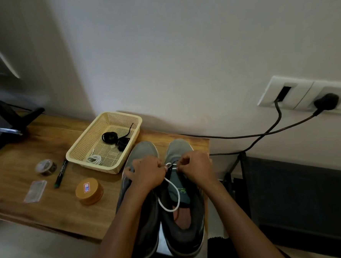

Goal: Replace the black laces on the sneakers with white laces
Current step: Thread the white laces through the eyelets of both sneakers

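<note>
Two grey sneakers stand side by side at the right end of the wooden table, toes to the wall: the left sneaker point(142, 152) and the right sneaker point(184, 223). A white lace point(170, 207) loops over the right sneaker's tongue. My left hand point(146, 172) and my right hand point(196, 167) each pinch this lace near the front eyelets. In the cream basket point(103, 121) lie coiled black laces point(109, 137) and a bundled white lace point(94, 159).
Left of the sneakers are a round yellow tin point(89, 190), a black marker point(61, 173), a tape roll point(45, 166) and a clear plastic packet point(35, 191). Black cables point(265, 132) run from wall sockets to the right. A black stand occupies the far left.
</note>
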`<state>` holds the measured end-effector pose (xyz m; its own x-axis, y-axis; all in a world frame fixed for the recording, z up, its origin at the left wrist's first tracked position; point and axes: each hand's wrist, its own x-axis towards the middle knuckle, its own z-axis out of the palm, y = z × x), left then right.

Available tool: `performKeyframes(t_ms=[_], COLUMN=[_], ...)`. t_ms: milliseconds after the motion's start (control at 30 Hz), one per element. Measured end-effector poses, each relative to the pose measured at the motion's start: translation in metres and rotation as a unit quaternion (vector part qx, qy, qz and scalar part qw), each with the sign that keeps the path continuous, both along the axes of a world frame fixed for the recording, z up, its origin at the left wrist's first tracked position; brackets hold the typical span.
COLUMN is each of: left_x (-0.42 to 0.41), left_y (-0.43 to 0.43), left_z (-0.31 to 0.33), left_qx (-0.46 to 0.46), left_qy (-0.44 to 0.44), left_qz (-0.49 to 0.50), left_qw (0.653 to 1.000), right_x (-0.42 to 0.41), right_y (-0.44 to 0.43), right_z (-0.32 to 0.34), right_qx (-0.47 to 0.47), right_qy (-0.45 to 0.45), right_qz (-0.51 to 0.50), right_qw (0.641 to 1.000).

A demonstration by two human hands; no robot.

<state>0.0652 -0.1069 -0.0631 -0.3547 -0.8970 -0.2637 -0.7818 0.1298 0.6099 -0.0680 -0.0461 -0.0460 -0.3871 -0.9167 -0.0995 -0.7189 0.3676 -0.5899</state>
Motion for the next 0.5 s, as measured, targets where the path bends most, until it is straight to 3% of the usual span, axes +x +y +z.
performKeyframes(t_ms=[233, 500], left_x=[0.0006, 0.0002], left_y=[0.0007, 0.0055], left_z=[0.0017, 0.0091], left_qx=[-0.011, 0.005], left_qy=[-0.004, 0.034], left_qz=[0.004, -0.002], left_qw=[1.000, 0.999], right_x=[0.0034, 0.0044], right_y=[0.0017, 0.0024], right_z=[0.0033, 0.0070], right_qx=[0.009, 0.032], right_qy=[0.023, -0.008], right_qz=[0.008, 0.018], right_qw=[1.000, 0.999])
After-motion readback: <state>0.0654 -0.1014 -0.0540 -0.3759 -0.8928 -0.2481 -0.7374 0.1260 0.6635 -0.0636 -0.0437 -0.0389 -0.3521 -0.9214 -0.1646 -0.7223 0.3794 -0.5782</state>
